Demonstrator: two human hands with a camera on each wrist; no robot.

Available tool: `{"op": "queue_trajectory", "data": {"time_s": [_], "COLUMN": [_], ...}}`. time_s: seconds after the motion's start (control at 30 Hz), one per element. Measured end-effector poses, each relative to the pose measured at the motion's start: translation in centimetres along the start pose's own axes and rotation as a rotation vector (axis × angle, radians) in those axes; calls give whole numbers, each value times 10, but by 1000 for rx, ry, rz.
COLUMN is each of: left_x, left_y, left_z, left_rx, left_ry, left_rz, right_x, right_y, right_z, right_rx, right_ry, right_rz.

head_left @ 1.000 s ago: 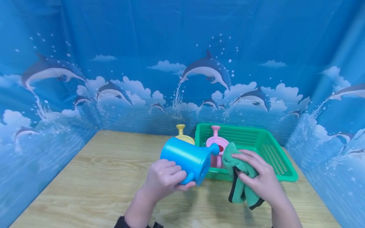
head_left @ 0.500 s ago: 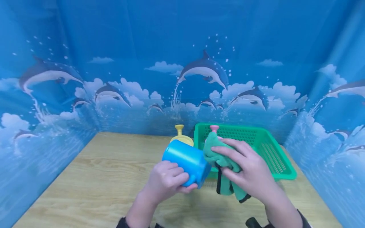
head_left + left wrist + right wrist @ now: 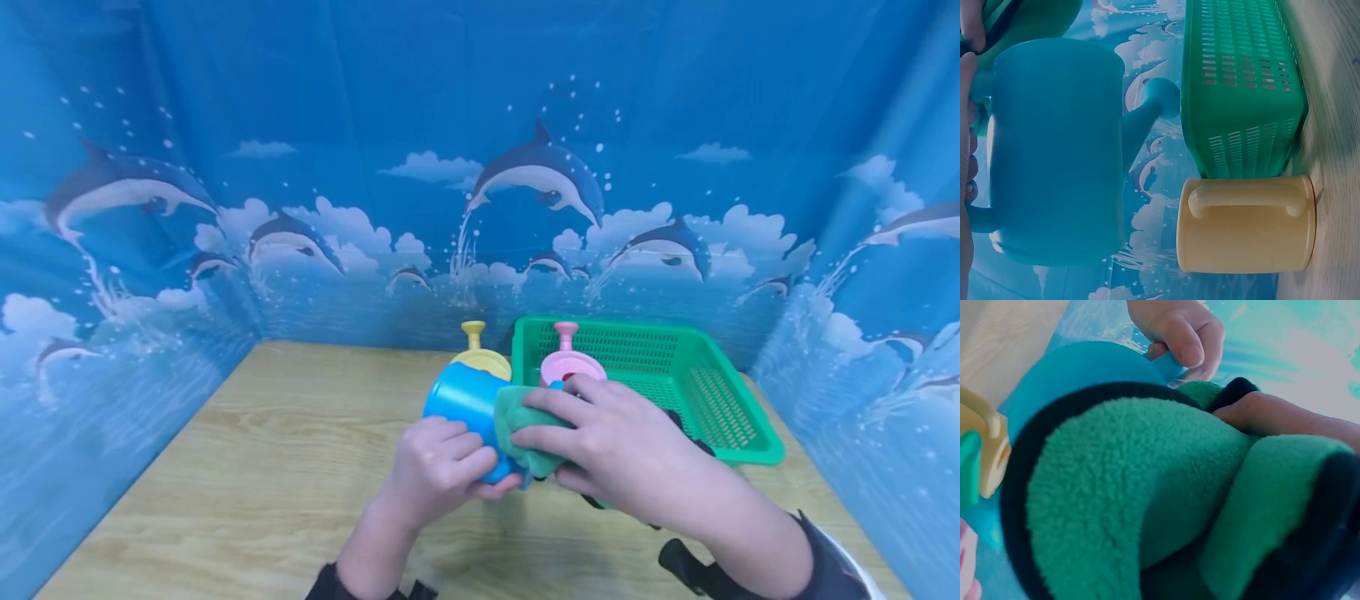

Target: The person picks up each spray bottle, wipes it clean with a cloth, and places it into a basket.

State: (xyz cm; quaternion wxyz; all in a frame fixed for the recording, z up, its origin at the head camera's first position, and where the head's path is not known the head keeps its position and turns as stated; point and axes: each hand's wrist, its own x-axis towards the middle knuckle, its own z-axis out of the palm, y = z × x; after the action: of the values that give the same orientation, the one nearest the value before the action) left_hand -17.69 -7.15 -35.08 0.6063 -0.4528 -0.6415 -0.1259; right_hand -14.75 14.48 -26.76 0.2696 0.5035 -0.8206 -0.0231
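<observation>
Dolphin-print backdrop [image 3: 375, 108] over a wood-grain desk [image 3: 210, 467], blue watering can [image 3: 463, 398] and green cloth [image 3: 525, 425] both in hand.
Left hand [image 3: 442, 468] has its fingers wrapped round the blue can's handle, holding it up off the desk, on the person's side of the green basket [image 3: 727, 412] and a bit to its left. Right hand [image 3: 611, 446] grips the bunched, black-edged cloth and has it up against the can. Going out from there: pink watering can [image 3: 573, 367] sits inside the basket at its left end, yellow watering can [image 3: 486, 362] stands on the desk just left of the basket, backdrop rises behind the basket.
</observation>
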Motion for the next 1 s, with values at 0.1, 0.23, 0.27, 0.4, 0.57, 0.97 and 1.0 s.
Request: {"op": "queue_trajectory", "data": {"time_s": [0.1, 0.23, 0.27, 0.4, 0.57, 0.97, 1.0], "left_x": [2, 1, 1, 0, 1, 3, 4], "left_y": [1, 3, 3, 6, 13, 13, 11], "left_z": [0, 0, 1, 2, 5, 5, 4], "left_rx": [17, 42, 47, 61, 39, 19, 20], "left_ry": [28, 63, 66, 69, 71, 103, 108], "left_rz": [24, 44, 46, 53, 69, 77, 78], "right_x": [7, 19, 22, 36, 51, 67, 65], "right_y": [-1, -1, -2, -2, -2, 1, 1], "right_z": [-5, -7, -6, -2, 7, 14, 12], "right_rx": [1, -11, -17, -31, 13, 42, 42], "right_ry": [-79, -126, -129, -134, -157, -152, -155], "right_rz": [11, 19, 20, 15, 14, -2, -3]}}
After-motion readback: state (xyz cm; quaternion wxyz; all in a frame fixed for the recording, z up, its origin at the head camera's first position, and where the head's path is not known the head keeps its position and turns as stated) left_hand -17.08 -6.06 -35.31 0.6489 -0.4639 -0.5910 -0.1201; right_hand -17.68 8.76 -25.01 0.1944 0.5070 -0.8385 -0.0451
